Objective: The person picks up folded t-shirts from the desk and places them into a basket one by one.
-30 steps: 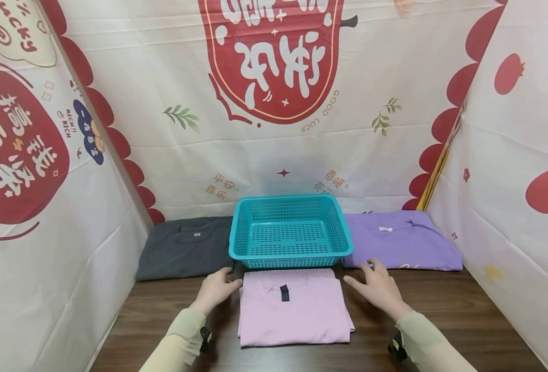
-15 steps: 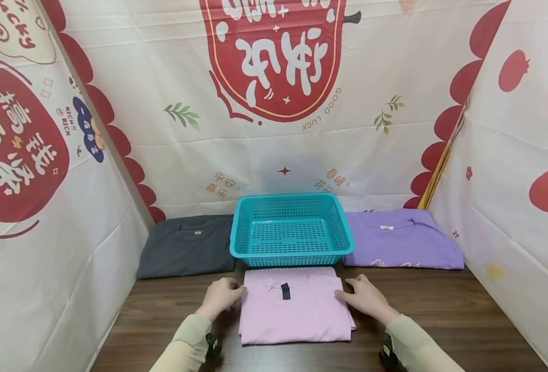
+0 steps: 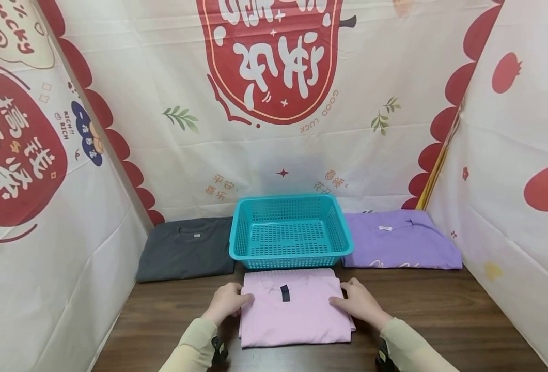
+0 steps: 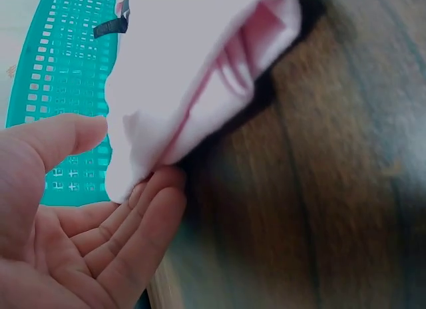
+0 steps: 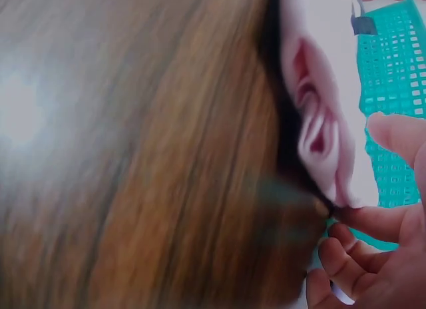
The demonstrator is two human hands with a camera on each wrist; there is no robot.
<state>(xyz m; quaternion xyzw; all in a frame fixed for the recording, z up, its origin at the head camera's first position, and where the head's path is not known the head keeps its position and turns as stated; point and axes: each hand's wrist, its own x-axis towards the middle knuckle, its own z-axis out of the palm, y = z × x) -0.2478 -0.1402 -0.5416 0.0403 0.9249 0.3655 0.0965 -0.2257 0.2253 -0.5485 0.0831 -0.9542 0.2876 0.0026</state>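
Note:
A folded pink T-shirt (image 3: 297, 315) with a black neck label lies at the middle front of the table. My left hand (image 3: 227, 302) holds its left edge, thumb on top and fingers at the underside. At the opposite edge my right hand (image 3: 359, 302) grips it the same way. The left wrist view shows the thumb against the pink cloth (image 4: 180, 69) and the other fingers tucked below its folded side. From the right wrist, the open folds of the pink side (image 5: 323, 129) show, with the index fingertip under the lower corner.
Right behind the pink shirt stands a turquoise plastic basket (image 3: 292, 261) with nothing in it. A folded dark grey T-shirt (image 3: 185, 253) lies to its left, a folded purple T-shirt (image 3: 399, 243) to its right. Printed cloth walls (image 3: 274, 150) enclose the wooden table (image 3: 441, 305).
Both hands have come inward from beside the pink T-shirt to its left and right edges, and the thumbs now lie on its top. The shirt stays in nearly the same place.

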